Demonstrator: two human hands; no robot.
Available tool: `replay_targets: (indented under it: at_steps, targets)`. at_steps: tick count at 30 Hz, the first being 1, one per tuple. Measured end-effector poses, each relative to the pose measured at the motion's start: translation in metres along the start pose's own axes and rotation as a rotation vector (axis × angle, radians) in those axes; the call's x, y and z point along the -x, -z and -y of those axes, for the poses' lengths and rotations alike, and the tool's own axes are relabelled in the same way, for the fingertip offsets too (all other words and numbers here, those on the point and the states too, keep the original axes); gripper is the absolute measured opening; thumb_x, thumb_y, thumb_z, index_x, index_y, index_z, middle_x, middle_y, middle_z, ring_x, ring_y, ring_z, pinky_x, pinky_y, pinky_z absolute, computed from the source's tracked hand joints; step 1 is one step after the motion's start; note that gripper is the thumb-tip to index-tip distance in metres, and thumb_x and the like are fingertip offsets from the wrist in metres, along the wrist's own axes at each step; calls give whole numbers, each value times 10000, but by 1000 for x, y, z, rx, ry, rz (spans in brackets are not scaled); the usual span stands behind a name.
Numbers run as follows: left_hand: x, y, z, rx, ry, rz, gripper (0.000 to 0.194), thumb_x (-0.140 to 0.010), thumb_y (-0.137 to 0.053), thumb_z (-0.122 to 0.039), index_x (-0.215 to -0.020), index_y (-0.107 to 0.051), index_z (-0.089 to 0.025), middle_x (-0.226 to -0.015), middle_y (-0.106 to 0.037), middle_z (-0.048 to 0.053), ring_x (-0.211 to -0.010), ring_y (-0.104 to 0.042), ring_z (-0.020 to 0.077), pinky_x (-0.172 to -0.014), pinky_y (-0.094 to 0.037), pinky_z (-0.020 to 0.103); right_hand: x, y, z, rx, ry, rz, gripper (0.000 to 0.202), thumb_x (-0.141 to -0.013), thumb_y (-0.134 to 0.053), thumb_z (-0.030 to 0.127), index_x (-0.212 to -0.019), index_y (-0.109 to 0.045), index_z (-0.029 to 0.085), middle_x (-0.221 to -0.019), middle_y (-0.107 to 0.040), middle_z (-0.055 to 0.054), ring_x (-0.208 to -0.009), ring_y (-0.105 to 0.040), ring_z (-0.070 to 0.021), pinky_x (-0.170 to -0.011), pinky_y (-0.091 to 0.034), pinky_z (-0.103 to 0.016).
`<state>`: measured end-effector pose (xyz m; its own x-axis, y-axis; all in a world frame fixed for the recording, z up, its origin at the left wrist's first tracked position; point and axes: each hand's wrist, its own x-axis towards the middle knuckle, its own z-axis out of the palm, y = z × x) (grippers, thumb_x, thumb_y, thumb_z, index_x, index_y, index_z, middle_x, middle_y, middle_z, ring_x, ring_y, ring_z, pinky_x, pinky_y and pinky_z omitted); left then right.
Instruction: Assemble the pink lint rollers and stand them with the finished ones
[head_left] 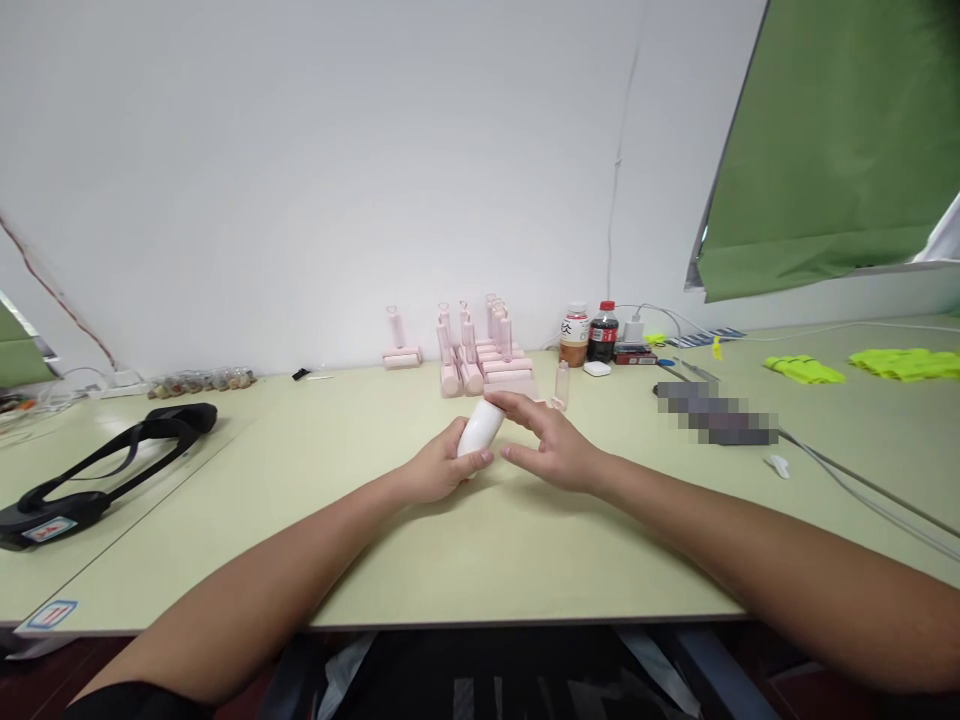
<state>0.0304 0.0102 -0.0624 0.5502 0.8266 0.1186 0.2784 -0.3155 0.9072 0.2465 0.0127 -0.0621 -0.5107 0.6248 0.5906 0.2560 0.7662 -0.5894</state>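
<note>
Think of a clock with the white roll (481,428) in the middle, and 12 pointing to the wall. The left hand (435,468) has its fingers wrapped around the roll, low down. The roll is tipped, with its top leaning to 1 o'clock. The right hand (559,448) comes in from 3 o'clock. Its long fingers reach the top end of the roll, and its thumb is apart from them, so this hand is not closed.

At 12 o'clock is a bunch of pink rollers (508,368), some lying down and some standing up, close together. One more pink set (402,357) sits by itself near 11 o'clock. A small pink piece (562,385) stands alone at 2 o'clock. The white roll is up in the hands, not down with the pink things. I can't tell if its parts are all joined.

The bench (405,570) is pale green and looks smooth. Between 1 and 2 o'clock, by the wall, are an orange bottle (574,340) and a dark bottle with a red cap (602,335). Bright yellow cloths (804,369) lie near 3 o'clock. A black strap thing (112,478) lies near 9 o'clock. The wall (337,160) is plain white, and a green blind (832,160) hangs at 2 o'clock.
</note>
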Motion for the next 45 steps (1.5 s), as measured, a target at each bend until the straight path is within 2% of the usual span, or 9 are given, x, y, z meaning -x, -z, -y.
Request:
replay_targets:
  at_steps: [4, 8, 11, 14, 19, 28, 34, 39, 45]
  targets:
    - [6, -1, -7, -69, -23, -16, 890, -850, -602, -454, -1524, -54, -263, -886, -585, 12, -573, -492, 110, -565, -445, 265, 2, -1, -5, -98, 26, 56, 741, -849, -619, 260, -1494, -261, 339, -1547, -332, -77, -1416, -345, -261, -1111, -371, -502]
    - [8, 6, -17, -163, 23, 8, 898, -822, -612, -371, -1537, -71, -316, -1021, -598, 62, -539, -506, 103, -528, -467, 272, -4, 7, -4, 93, 96, 54, 685, -831, -577, 209, -1465, -337, 307, -1497, -421, -80, -1330, -457, -261, -1020, -460, -451]
    - [7, 12, -21, -206, 98, -36, 858, -800, -611, -331, -1517, -141, -346, -929, -569, 24, -541, -520, 117, -499, -482, 268, -13, 24, -5, 448, -136, -38, 436, -852, -504, 204, -1285, -556, 204, -1235, -641, -113, -1068, -622, -253, -862, -505, -373]
    - [6, 16, -20, -229, 101, -78, 833, -783, -613, -317, -1498, -188, -363, -908, -542, 11, -573, -527, 127, -501, -492, 266, -19, 43, -15, 716, -498, 60, 361, -873, -465, 228, -1194, -624, 184, -1008, -719, -100, -907, -649, -255, -715, -469, -327]
    - [3, 16, -13, -291, 73, -128, 814, -778, -619, -319, -1487, -220, -366, -894, -537, 12, -628, -536, 150, -532, -476, 267, -18, 54, -36, 787, -631, 171, 322, -823, -503, 213, -1081, -694, 198, -1006, -724, -117, -900, -645, -284, -621, -405, -297]
    - [0, 19, -4, -354, 51, -166, 780, -793, -623, -334, -1475, -244, -369, -870, -556, 1, -631, -539, 152, -551, -440, 254, -18, 48, -41, 830, -656, 243, 159, -794, -549, 214, -813, -704, 185, -885, -716, -108, -805, -635, -248, -588, -357, -283]
    - [-4, 20, -3, -149, 95, -255, 741, -848, -569, -416, -1490, -206, -349, -883, -574, 17, -606, -548, 137, -491, -448, 227, -18, 44, -38, 822, -605, 209, 129, -782, -579, 232, -665, -616, 192, -739, -676, -74, -688, -585, -205, -533, -288, -268]
    - [-10, 24, -5, 146, 197, -260, 609, -929, -397, -423, -1493, -188, -325, -728, -598, 7, -453, -523, 127, -375, -361, 203, -17, 35, -31, 757, -509, 156, 87, -821, -561, 218, -864, -633, 195, -791, -686, -51, -685, -574, -184, -531, -292, -257]
    - [-12, 23, -5, 347, 261, -230, 629, -925, -453, -439, -1472, -176, -300, -777, -630, 29, -476, -574, 135, -369, -408, 206, -17, 30, -27, 640, -410, 162, 275, -894, -475, 203, -1101, -656, 197, -897, -710, -51, -814, -627, -185, -671, -403, -249]
